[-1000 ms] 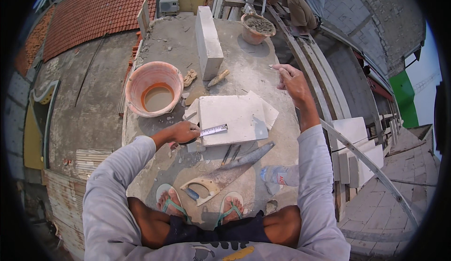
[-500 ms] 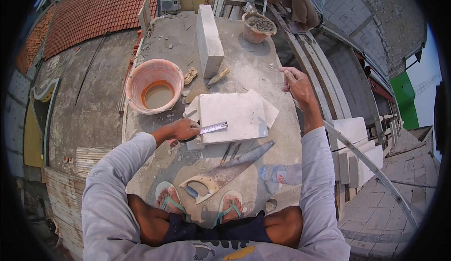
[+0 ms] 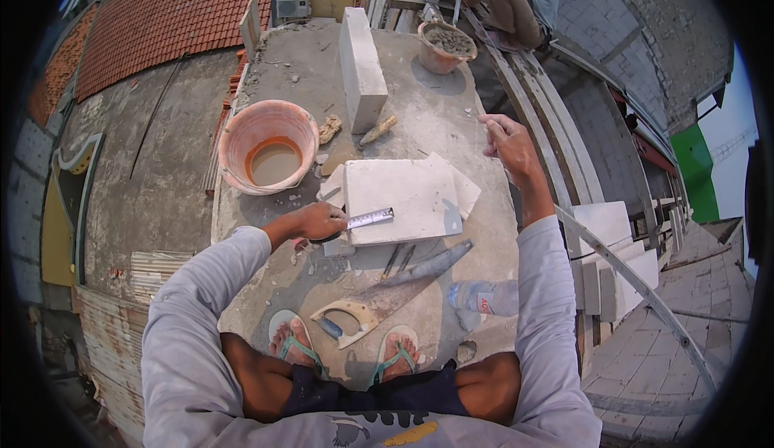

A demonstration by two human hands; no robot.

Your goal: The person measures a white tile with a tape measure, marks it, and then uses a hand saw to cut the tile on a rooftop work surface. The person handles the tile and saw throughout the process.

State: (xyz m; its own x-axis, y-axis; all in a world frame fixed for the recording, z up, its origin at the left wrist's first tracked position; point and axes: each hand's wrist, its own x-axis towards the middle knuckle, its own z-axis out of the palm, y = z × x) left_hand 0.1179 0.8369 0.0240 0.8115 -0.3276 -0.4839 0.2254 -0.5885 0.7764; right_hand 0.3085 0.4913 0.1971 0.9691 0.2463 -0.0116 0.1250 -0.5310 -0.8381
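Note:
My left hand [image 3: 324,221] is closed round a tape measure, its short pulled-out blade [image 3: 371,218] lying over the left part of a white lightweight block [image 3: 415,194]. The block lies flat on top of other pale pieces. Off to the right, my right hand [image 3: 513,148] is held above the slab's edge with its fingers bent together; whatever they may pinch is too small to make out. Two thin dark sticks [image 3: 400,260] lie just below the block. Nearer to me rests a handsaw [image 3: 395,293] with a pale handle, beside a clear plastic bottle [image 3: 484,296].
A pinkish bucket [image 3: 234,154] with cloudy water stands left; a mortar bucket [image 3: 439,62] stands far right. Between them another white block [image 3: 367,85] stands on edge. Past the slab's right edge are planks [image 3: 556,130], stacked blocks [image 3: 617,279] and a crouching person [image 3: 516,9].
The view has shifted very slightly. My hands, the tape measure and the block keep nearly the same positions.

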